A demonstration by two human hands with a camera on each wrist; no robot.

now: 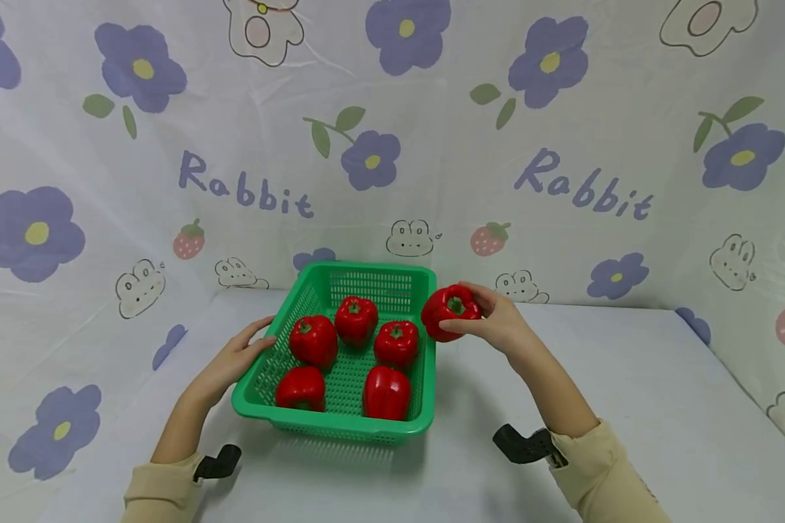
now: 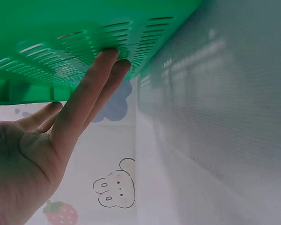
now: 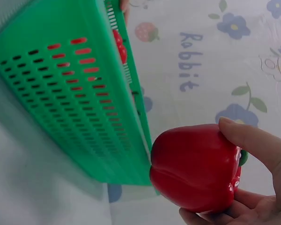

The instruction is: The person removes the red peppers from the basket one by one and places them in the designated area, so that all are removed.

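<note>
Gripping a pepper [image 1: 450,311], right hand [image 1: 497,325]; flat left hand [image 1: 235,357] touches basket [image 1: 340,427] holding five.

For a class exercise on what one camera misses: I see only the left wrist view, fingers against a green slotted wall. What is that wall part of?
Observer: A green basket on the table; the left hand rests straight fingers on its left side.
Operator: Is anything in it?
Observer: Five red peppers lie inside.
Operator: And the other hand?
Observer: The right hand holds a sixth pepper above the basket's far right corner.
Operator: Is that pepper touching the basket?
Observer: In the right wrist view it sits clear of the rim.
</note>
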